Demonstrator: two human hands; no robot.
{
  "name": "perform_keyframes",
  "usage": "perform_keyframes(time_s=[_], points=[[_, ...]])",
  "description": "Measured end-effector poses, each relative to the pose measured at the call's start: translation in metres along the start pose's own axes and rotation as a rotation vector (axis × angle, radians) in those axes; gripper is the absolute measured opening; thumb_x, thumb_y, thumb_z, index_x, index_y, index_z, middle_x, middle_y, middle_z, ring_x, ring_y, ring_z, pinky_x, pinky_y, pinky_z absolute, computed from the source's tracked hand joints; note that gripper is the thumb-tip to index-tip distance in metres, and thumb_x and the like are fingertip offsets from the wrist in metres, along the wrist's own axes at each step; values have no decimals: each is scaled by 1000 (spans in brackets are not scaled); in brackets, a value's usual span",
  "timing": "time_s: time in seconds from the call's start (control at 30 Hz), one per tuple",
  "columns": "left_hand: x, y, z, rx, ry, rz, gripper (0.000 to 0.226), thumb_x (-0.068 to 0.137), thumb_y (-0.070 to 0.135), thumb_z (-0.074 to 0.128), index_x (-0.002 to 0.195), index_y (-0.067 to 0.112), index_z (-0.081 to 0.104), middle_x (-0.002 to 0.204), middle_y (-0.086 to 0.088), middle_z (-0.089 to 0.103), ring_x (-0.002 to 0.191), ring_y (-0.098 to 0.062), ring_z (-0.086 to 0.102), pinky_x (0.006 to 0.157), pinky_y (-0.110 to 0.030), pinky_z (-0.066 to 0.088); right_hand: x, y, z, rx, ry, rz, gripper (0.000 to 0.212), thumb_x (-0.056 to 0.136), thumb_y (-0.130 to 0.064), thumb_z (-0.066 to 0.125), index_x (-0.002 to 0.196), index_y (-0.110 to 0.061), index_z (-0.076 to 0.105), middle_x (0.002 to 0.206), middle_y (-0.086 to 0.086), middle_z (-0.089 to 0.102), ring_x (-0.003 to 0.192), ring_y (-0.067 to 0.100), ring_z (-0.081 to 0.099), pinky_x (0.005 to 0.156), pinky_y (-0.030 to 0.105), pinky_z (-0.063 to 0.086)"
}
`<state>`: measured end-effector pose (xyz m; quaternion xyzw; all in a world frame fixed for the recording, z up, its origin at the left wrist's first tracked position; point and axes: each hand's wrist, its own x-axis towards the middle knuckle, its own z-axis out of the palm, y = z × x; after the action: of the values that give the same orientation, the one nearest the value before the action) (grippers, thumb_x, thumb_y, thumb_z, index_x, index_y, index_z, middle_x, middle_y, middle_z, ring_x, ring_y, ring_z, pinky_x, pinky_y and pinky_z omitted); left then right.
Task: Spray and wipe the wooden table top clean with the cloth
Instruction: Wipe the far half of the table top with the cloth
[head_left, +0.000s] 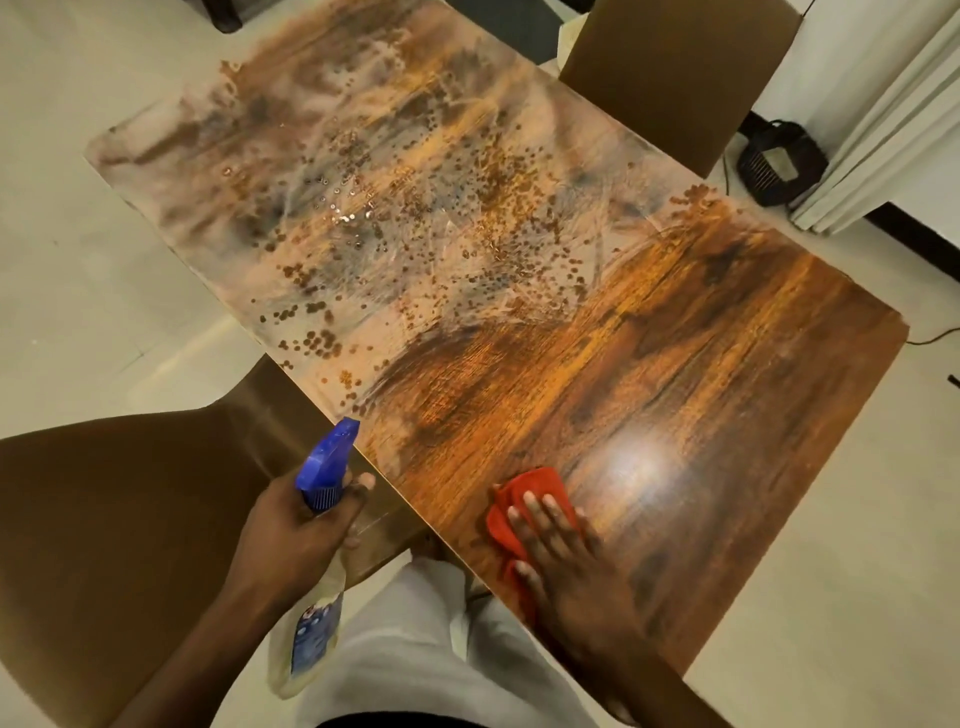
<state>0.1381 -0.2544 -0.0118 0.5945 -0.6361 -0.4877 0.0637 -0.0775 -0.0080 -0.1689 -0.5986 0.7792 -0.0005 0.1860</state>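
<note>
The wooden table top (701, 374) runs from near right to far left. Its far half is dusty and pale, dotted with spray droplets; the near half shines dark and clean. My right hand (563, 558) lies flat, fingers spread, pressing a red cloth (524, 493) onto the near end of the table. My left hand (296, 530) grips a spray bottle (324, 467) with a blue trigger head, held just off the table's left edge, nozzle aimed toward the far half. The bottle's clear body hangs below my wrist.
A brown chair (104, 519) stands at the table's left side under my left arm. Another brown chair (675, 78) stands at the far right side. A black device (779, 166) with a cable lies on the floor by white curtains (893, 114). Pale floor surrounds the table.
</note>
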Motion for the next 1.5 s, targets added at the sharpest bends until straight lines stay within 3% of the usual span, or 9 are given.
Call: perform_keyframes(time_s=[0.27, 0.43, 0.6, 0.73, 0.87, 1.03, 1.17, 1.3, 1.5], points=[[46, -2, -10, 18, -46, 53, 4, 100, 22, 75, 101, 24, 71, 64, -8, 77, 58, -26, 78, 74, -55, 68, 64, 124, -50, 171, 103, 619, 75, 109, -62, 5, 173, -23, 5, 181, 7, 0, 167, 28, -1, 134, 56, 5], [75, 2, -24, 40, -71, 73, 7, 99, 27, 75, 105, 27, 70, 66, 0, 80, 59, -15, 79, 74, -38, 64, 175, 119, -78, 204, 179, 734, 76, 108, -62, 4, 174, -24, 2, 181, 7, -5, 167, 28, -6, 133, 57, 2], [100, 10, -44, 33, -77, 78, 13, 98, 37, 75, 103, 26, 71, 65, -5, 79, 59, -16, 79, 78, -47, 67, 283, 38, -89, 146, 144, 515, 72, 109, -54, 7, 173, -24, -4, 181, 7, -12, 167, 30, -9, 132, 53, -3], [111, 13, -57, 13, -71, 74, 10, 98, 35, 76, 101, 27, 71, 66, -5, 78, 60, -19, 80, 80, -53, 67, 334, -55, -81, 109, 63, 173, 71, 110, -55, 2, 171, -23, -15, 178, 8, -21, 163, 29, -23, 132, 55, -9], [117, 15, -68, 41, -65, 76, 16, 97, 35, 77, 106, 23, 72, 68, -2, 80, 61, -18, 80, 78, -50, 67, 324, -147, -52, 73, -28, -162, 67, 112, -51, 8, 168, -24, -17, 177, 8, -25, 162, 27, -28, 131, 56, -8], [124, 20, -71, 62, -74, 84, 16, 96, 37, 77, 90, 24, 70, 65, -4, 78, 59, -17, 78, 73, -51, 65, 249, -159, -23, 59, -6, -312, 65, 114, -43, 25, 167, -26, -10, 181, 4, 1, 167, 23, -7, 134, 52, 6], [127, 24, -70, 17, -111, 71, 24, 92, 48, 74, 99, 26, 70, 62, -7, 76, 59, -23, 80, 82, -59, 66, 183, -118, -9, 46, 47, -143, 62, 117, -44, 27, 174, -27, 9, 182, 0, 2, 168, 20, 0, 131, 52, 10], [131, 26, -67, -19, -137, 38, 41, 83, 61, 68, 102, 25, 70, 63, -6, 75, 60, -22, 80, 85, -59, 66, 161, -39, -25, 30, 38, 151, 63, 116, -49, 17, 174, -27, 6, 182, -2, -2, 168, 22, 0, 130, 50, 9], [140, 28, -59, 56, -167, 76, 24, 95, 50, 75, 90, 28, 69, 61, -5, 77, 60, -23, 78, 78, -57, 65, 214, 76, -80, 156, 132, 649, 68, 110, -62, 6, 173, -35, -3, 181, -3, -8, 167, 21, -7, 133, 54, 5]])
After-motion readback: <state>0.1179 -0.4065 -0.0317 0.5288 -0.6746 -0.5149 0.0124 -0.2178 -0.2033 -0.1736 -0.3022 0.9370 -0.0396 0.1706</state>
